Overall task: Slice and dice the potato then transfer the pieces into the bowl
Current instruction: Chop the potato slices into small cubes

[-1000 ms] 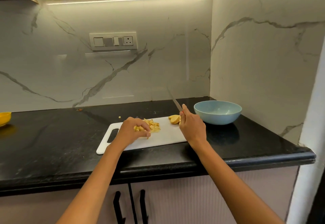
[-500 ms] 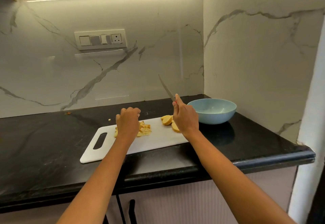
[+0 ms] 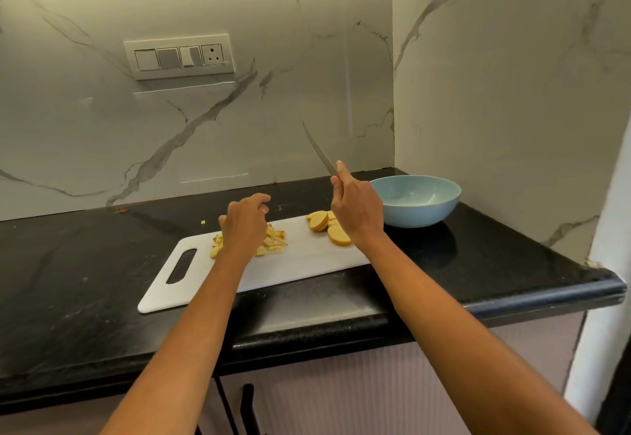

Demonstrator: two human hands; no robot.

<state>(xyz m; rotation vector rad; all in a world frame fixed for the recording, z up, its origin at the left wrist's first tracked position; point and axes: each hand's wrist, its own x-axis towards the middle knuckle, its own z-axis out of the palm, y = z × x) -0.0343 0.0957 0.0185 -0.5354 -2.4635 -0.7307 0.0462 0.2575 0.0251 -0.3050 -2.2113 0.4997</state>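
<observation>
A white board (image 3: pixel 293 263) is lying on the black counter (image 3: pixel 85 298), its handle slot to the left. The left hand (image 3: pixel 244 226) is hovering over a pile of diced potato (image 3: pixel 273 243) on the board, fingers loosely curled and grasping nothing. Further right, potato slices (image 3: pixel 324 224) are lying near the board's far right corner. The right hand (image 3: pixel 356 207) is raised above them, fingers clenching a knife (image 3: pixel 317 151), forefinger stretched along it, the blade pointing up and away to the left. A blue bowl (image 3: pixel 418 211) is sitting on the counter just beside the board's right end, with no potato showing inside.
</observation>
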